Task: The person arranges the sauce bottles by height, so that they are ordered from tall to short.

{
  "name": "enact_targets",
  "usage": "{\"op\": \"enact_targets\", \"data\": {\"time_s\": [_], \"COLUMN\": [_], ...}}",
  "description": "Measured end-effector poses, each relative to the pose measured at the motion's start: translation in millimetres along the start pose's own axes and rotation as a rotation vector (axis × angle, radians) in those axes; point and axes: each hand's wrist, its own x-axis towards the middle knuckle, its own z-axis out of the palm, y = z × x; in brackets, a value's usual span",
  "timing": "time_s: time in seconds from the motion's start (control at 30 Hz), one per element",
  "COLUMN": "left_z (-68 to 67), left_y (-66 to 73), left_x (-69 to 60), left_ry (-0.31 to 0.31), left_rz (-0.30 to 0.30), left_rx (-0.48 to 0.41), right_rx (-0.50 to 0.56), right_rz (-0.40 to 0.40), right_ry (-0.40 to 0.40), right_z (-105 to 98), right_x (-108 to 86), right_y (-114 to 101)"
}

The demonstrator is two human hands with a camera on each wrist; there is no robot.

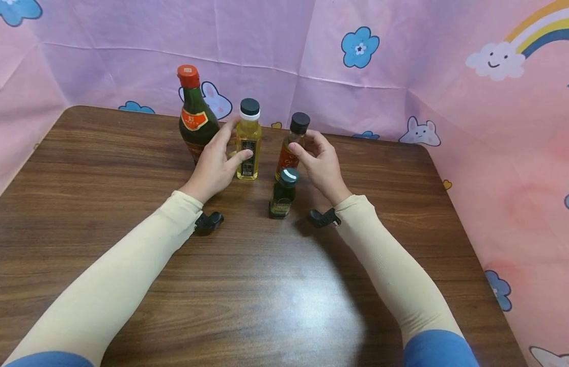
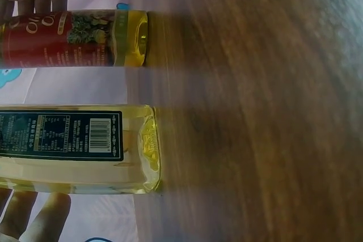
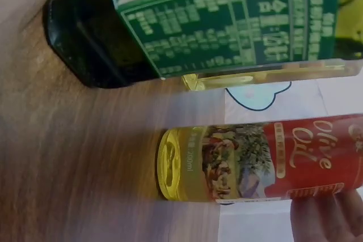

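Observation:
My left hand [image 1: 214, 164] holds a clear bottle of yellow oil [image 1: 254, 133] with a black cap, its thumb across the front. Fingers [image 2: 50, 219] of that hand show beside this bottle [image 2: 74, 177] in the left wrist view. With thumb and fingers, my right hand [image 1: 324, 165] grips a slim red-labelled bottle [image 1: 287, 159] near its upper part; fingers [image 3: 326, 219] touch the red label [image 3: 317, 157] in the right wrist view. A small dark green bottle [image 1: 282, 195] stands in front of the red-labelled one. All three are upright on the table.
A tall green bottle [image 1: 198, 113] with a red cap stands behind my left hand, partly hidden by it. The brown wooden table [image 1: 247, 295] reaches back to a patterned cloth backdrop [image 1: 275, 46], with more cloth along the right side.

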Motion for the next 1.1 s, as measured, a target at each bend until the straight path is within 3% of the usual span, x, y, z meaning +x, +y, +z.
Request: {"op": "enact_targets", "data": {"time_s": [0.3,0.5,0.63,0.87,0.97,1.1], "left_z": [0.4,0.5,1.1,3.2,3.3,2.9], "left_y": [0.3,-1.7,-1.4,0.4,0.6,-1.3], "left_x": [-0.7,-0.8,-0.2,0.3,0.1,-1.1], "left_ry": [-0.001,-0.002,-0.001,-0.004,0.002,0.007], "left_rz": [-0.006,-0.006,-0.002,0.001,-0.002,-0.003], "left_rx": [0.006,0.004,-0.003,-0.011,-0.009,-0.013], "right_rx": [0.013,0.004,0.015,0.236,0.222,0.144], "right_rz": [0.026,-0.045,-0.114,-0.082,-0.061,0.040], "right_ry": [-0.028,0.004,0.066,0.141,0.052,-0.152], "right_z": [-3,-8,-15,-16,-13,-4], "right_x": [-0.3,-6.5,-22.8,-66.1,-78.7,-87.8], "right_y": [-3,-6,-8,-14,-14,-10]}}
